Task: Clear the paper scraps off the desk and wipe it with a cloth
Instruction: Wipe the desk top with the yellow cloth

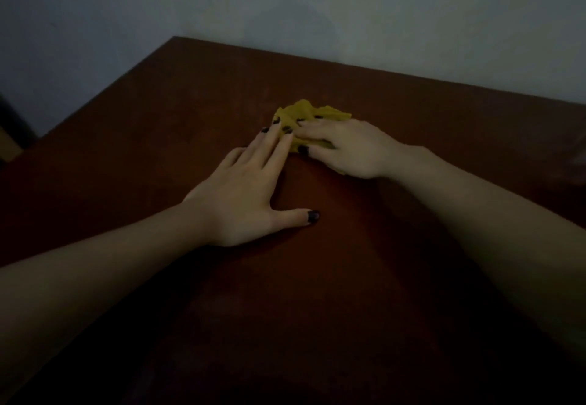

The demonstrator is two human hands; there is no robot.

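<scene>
The crumpled yellow wad (312, 112), cloth or paper unclear, lay mid-desk. It looked light and soft, best gathered from its edges. The right hand (350, 151) pressed flat on it. The left hand (244, 195), flat too, touched its edge on the reddish-brown wooden desk (444, 125).

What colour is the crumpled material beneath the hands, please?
The crumpled material is yellow, seen best in the head view, against the reddish-brown desk.

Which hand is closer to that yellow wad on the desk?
Right. The right hand lies on top of the wad, covering its near side. The left hand lies flat on the desk beside it, only fingertips touching its left edge.
</scene>
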